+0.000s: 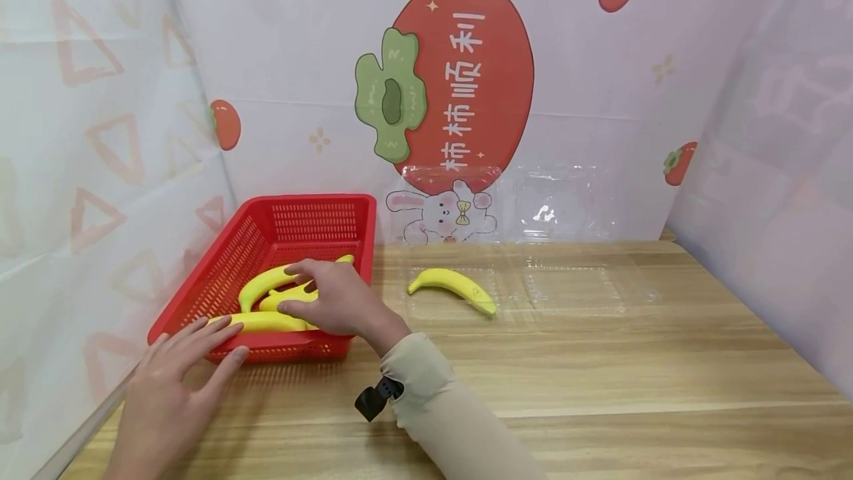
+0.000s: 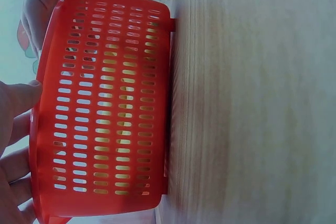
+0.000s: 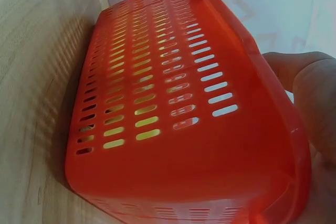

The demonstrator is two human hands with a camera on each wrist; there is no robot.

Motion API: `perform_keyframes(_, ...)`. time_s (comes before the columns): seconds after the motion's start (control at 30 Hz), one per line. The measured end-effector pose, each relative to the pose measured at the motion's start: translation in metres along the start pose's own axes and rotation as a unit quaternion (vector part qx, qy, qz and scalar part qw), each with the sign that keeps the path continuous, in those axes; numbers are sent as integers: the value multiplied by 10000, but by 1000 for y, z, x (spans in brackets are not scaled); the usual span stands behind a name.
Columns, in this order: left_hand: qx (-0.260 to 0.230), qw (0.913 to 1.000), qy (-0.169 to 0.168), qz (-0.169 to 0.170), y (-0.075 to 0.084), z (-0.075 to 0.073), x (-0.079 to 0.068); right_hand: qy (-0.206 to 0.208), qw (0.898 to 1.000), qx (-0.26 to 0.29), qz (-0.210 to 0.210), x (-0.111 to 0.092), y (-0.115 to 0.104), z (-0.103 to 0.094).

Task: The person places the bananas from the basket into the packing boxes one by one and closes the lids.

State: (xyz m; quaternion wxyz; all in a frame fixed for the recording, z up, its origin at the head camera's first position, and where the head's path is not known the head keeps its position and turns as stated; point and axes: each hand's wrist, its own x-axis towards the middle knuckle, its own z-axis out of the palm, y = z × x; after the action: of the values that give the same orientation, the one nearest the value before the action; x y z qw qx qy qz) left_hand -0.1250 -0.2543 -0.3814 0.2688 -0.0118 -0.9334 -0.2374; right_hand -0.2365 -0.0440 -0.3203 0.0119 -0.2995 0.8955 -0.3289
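In the head view, several yellow toy bananas lie in a red plastic basket at the left. My right hand reaches over the basket's right side, thumb and fingers spread apart above the bananas; I see no banana between them. My left hand rests on the near rim with its fingers extended, the tips just inside the basket. The left wrist view shows the left thumb against the rim. Basket wall hides the right fingertips in the right wrist view. A single banana lies right of the basket.
A clear plastic clamshell box lies open on the wooden table, its lid raised against the back cloth; the single banana is in its left part. Printed cloth encloses the back and sides. A black strap is on the right wrist.
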Motion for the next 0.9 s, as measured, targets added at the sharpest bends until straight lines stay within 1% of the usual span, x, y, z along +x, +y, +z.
perform_keyframes(0.1, -9, 10000, 16, 16, 0, 0, 0, -144, 9998, -152, 75, 0, 1, 1)
perform_keyframes(0.3, -20, 9999, 82, 89, -1, 2, 1, -308, 9955, -891, 41, 3, 0, 4)
perform_keyframes(0.4, -26, 9999, 101, 127, -2, 3, 0, -371, 9932, -1102, 67, 3, 0, 6)
perform_keyframes(0.67, 35, 10000, 15, -52, -2, 3, -2, -599, 9897, -1270, 292, 7, -4, 7)
perform_keyframes(0.8, 11, 10000, 43, 12, -1, 2, 0, -752, 9876, -1330, 356, 12, -5, 6)
perform_keyframes(0.9, -17, 9999, 95, 82, -2, 2, 0, -903, 9852, -1421, 318, 16, -4, 6)
